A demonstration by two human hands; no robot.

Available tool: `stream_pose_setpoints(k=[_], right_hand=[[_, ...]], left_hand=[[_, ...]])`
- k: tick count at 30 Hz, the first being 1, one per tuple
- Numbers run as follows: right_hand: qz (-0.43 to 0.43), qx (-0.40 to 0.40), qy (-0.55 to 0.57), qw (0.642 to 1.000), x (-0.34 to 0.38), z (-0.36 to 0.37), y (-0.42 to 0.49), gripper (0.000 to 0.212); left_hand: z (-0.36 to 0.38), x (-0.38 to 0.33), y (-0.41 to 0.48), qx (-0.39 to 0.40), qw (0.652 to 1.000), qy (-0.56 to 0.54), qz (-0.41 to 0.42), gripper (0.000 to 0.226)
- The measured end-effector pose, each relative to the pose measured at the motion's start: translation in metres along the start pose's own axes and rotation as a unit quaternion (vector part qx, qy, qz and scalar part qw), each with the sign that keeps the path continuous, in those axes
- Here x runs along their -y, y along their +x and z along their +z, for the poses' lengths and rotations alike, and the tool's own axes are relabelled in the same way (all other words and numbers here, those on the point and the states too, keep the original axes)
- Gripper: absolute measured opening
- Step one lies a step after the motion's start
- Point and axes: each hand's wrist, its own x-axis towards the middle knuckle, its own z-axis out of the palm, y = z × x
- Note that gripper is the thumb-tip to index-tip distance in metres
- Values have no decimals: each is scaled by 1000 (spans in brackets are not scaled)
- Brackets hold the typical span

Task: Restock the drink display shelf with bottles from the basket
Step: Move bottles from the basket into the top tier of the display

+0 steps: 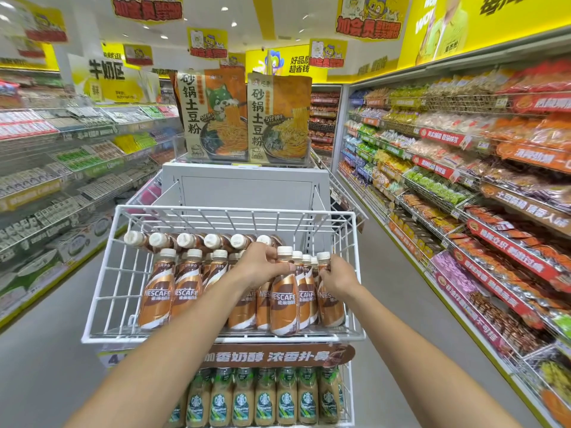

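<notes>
A white wire display shelf (102,264) holds several brown Nescafe coffee bottles with cream caps. Two of them (171,291) stand upright at the front left, and a row (185,240) lies on its side along the back. My left hand (262,262) grips the neck of one upright Nescafe bottle (284,304) at the front middle. My right hand (338,278) rests against the rightmost upright bottle (329,304), fingers curled around its shoulder. No basket is visible.
A lower tier holds several Starbucks bottles (265,396) under a brown banner (272,356). Two noodle bags (244,118) stand on a grey unit behind the shelf. Stocked snack shelves (479,186) line the right aisle, and other shelves (61,168) line the left.
</notes>
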Motion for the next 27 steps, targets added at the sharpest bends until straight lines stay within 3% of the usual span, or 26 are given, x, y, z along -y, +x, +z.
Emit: stream_pose_setpoints(k=[4,11,14,17,22,27], right_hand=[[3,1,8,1000,2,-2,-2,26],[-12,5,36,999,7,-11,-14,50],[-46,8,54,997,10,-25,-27,62],[-107,22,40,993,11,-38,-41,57],[-186,94,74,975,22,-39,-68,41],[-189,111,105,970,31,-13,-76,41]], left_hand=[[1,-1,0,3,1000,1,4,58],[1,-2,-4,-2,1000,-6,6,67],[0,-5,-7,-1,1000,1,7,49],[-1,-9,-10,2,1000,19,10,32],[-1,-12,-12,7,999,39,6,36],[-3,-9,-13,1,999,47,26,31]])
